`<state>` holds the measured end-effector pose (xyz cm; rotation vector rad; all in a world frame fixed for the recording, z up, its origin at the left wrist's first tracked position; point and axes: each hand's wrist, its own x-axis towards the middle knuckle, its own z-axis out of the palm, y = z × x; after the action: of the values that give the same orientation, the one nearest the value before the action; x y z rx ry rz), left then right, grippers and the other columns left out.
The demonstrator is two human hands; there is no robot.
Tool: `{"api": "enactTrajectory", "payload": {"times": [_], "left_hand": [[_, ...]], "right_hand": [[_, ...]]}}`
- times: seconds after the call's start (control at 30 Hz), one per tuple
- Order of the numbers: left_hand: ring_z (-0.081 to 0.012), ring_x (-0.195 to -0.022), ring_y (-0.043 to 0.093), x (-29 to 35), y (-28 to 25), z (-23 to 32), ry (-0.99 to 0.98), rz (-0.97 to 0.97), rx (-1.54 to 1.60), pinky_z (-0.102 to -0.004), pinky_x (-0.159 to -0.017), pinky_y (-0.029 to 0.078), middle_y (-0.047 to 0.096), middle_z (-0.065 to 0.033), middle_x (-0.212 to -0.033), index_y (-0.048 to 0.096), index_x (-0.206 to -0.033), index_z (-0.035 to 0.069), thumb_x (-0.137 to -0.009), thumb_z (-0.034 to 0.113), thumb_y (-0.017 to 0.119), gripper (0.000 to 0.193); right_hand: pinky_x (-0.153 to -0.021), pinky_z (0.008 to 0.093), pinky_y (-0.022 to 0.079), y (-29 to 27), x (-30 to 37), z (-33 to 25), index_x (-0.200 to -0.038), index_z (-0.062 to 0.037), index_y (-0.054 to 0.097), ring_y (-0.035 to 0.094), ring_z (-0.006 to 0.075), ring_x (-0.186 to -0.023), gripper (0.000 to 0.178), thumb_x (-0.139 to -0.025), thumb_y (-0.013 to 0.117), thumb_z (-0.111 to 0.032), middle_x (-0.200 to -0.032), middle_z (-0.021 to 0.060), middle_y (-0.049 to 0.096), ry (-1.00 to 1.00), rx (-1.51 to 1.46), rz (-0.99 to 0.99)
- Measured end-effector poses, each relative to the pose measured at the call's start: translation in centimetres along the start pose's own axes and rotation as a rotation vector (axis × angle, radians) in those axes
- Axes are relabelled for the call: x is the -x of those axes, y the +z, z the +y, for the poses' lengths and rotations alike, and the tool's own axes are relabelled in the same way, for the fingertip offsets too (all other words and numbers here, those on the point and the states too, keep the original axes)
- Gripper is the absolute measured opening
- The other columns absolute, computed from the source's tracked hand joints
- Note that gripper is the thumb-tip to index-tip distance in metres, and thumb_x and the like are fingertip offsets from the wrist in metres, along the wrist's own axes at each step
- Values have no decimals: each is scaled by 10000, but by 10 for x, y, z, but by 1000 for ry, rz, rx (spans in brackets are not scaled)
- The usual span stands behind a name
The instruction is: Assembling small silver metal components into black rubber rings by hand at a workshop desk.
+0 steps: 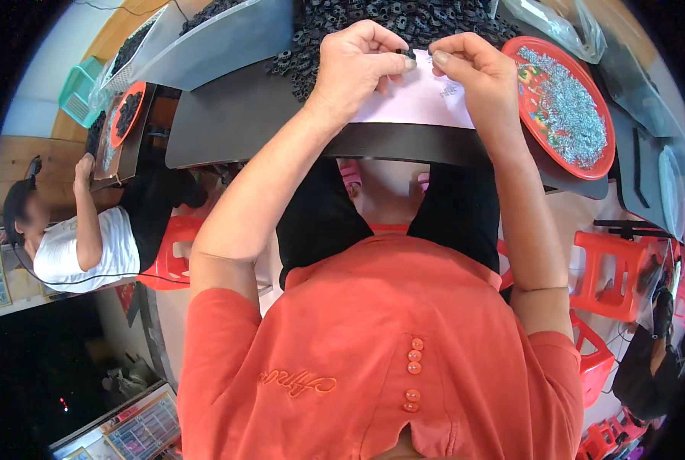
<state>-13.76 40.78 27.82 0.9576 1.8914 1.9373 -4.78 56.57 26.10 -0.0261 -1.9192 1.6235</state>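
Note:
My left hand (362,67) is over the far side of the black table, thumb and fingers pinching a small black plastic piece (407,54). Close to it on the right, my right hand (476,75) is closed in a pinch; whatever is between its fingertips is too small to make out. Beneath both hands lies a pale pinkish sheet (415,103) near the table's front edge. A large heap of similar black plastic pieces (304,57) spreads behind and left of the hands. Beside my right hand, a red plate (603,165) holds many small silvery metal pieces (568,103).
A translucent bin (231,46) with black pieces stands at the far left of the table (227,126). Clear plastic bags (561,27) lie at the far right. A person in white (90,245) sits at another table to the left. Red stools (607,272) stand at right.

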Motion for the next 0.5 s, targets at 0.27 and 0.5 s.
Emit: {"api": "enactTrajectory", "payload": {"times": [0.27, 0.5], "left_hand": [[-65, -541, 525, 19, -4, 2, -51, 96, 28, -200, -469, 395, 632, -39, -707, 648, -866, -18, -748, 9, 724, 143], [-58, -546, 543, 26, -9, 2, -83, 62, 31, -198, -441, 390, 629, -35, -701, 656, -863, -10, -757, 14, 719, 126]], "right_hand": [[-622, 227, 442, 28, 0, -7, -922, 6, 669, 560, 66, -698, 123, -834, 640, -77, -733, 27, 640, -158, -5, -61], [-598, 234, 445, 32, -1, -6, -918, -3, 669, 559, 78, -657, 122, -834, 633, -84, -707, 48, 639, -235, 85, -57]]}}
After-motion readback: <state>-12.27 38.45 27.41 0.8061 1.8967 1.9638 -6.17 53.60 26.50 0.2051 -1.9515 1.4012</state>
